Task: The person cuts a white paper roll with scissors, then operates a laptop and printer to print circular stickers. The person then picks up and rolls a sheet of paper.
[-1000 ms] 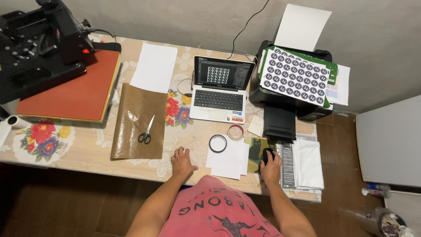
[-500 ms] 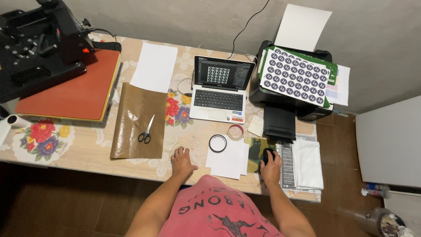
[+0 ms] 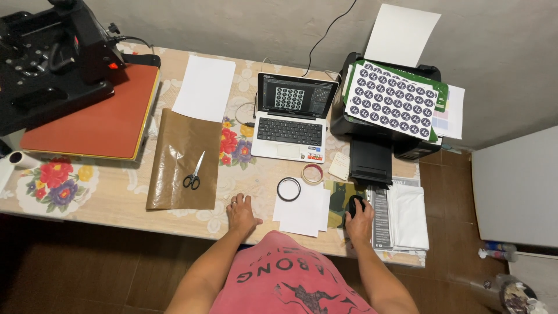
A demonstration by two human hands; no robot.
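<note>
- right hand (image 3: pixel 360 220) cupped over the black mouse (image 3: pixel 355 204), gripping it, near the desk's (image 3: pixel 116 192) front edge, right end.
- left hand (image 3: pixel 240 213) released, flat on the desk at the front edge, holding nothing.
- white sheets (image 3: pixel 302 210) lie between the hands.
- laptop (image 3: pixel 292 118) open behind, printer (image 3: pixel 381 136) beside it.

Floral tablecloth (image 3: pixel 55 183), brown sheet (image 3: pixel 180 145), orange-red press pad (image 3: pixel 96 119), black mouse (image 3: pixel 355 205).
</note>
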